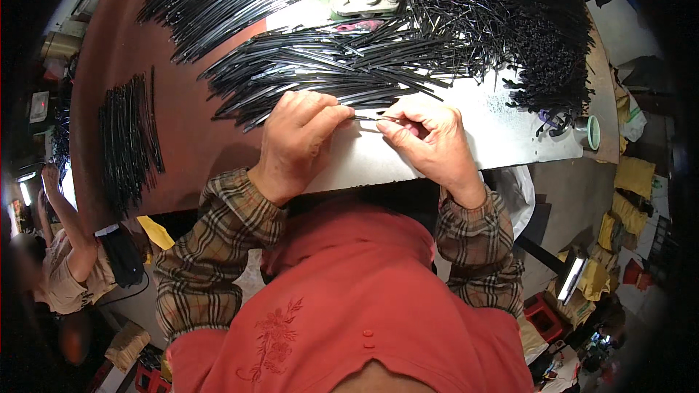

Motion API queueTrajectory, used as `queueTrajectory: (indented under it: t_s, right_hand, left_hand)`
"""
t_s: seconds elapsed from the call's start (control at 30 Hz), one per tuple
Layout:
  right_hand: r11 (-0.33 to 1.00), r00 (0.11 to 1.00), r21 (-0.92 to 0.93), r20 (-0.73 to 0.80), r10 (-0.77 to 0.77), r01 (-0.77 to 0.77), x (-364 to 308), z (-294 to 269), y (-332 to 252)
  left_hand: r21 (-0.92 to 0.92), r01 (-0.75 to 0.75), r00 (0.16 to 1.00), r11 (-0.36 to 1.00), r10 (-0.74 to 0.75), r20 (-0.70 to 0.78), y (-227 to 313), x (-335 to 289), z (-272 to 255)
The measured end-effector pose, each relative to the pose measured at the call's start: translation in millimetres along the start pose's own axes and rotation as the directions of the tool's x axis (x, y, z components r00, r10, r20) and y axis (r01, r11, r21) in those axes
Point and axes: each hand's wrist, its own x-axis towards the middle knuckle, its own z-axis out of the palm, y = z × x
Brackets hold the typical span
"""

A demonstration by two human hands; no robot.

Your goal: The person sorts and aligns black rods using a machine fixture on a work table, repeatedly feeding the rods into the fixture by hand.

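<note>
Over the near edge of the table, my left hand (300, 135) and my right hand (435, 142) face each other with a thin black strip (365, 118) stretched between them. The left thumb and fingers pinch one part of it; the right thumb and forefinger pinch it a short way off. Fingertips cover part of the strip. Just beyond my hands lies a loose pile of long, shiny black strips (306, 65). To its right, shorter thin black pieces (524, 36) form a dense tangled heap.
Another bundle of black strips (226, 7) lies at the far left, and a smaller one (131, 138) by the left edge. A metal and green fixture (364, 0) stands at the far middle. A green-rimmed cup (592, 133) sits right. A co-worker (69, 255) is at left.
</note>
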Motion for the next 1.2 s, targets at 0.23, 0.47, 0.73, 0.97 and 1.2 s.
queueTrajectory:
  t_s: [0.23, 0.47, 0.73, 0.97, 1.2]
  right_hand:
    - [0.998, 0.995, 0.051, 0.086, -0.041, 0.037, -4.1, -11.2, -5.6]
    - [0.995, 0.991, 0.094, 0.134, -0.028, 0.015, -11.0, -19.5, 1.5]
    - [0.984, 0.978, 0.144, 0.198, 0.073, -0.103, -19.1, -44.3, 0.1]
    - [0.973, 0.986, 0.168, 0.093, 0.141, -0.156, -33.4, -80.0, 5.9]
    - [1.0, 0.999, 0.017, -0.041, -0.014, 0.014, -9.5, -38.0, -16.2]
  left_hand:
    - [-0.371, 0.254, 0.96, 0.893, -0.281, -0.018, 10.9, 5.2, -1.4]
    - [-0.287, 0.258, 0.962, 0.923, -0.218, 0.163, 4.3, 2.6, -18.4]
    - [-0.318, 0.397, 0.914, 0.861, -0.339, 0.223, -0.6, 6.4, -21.1]
    - [-0.16, 0.133, 0.991, 0.978, -0.129, 0.038, 5.7, 2.5, -2.2]
    - [0.071, -0.073, 0.967, 0.995, 0.088, -0.239, 21.1, 17.5, -13.5]
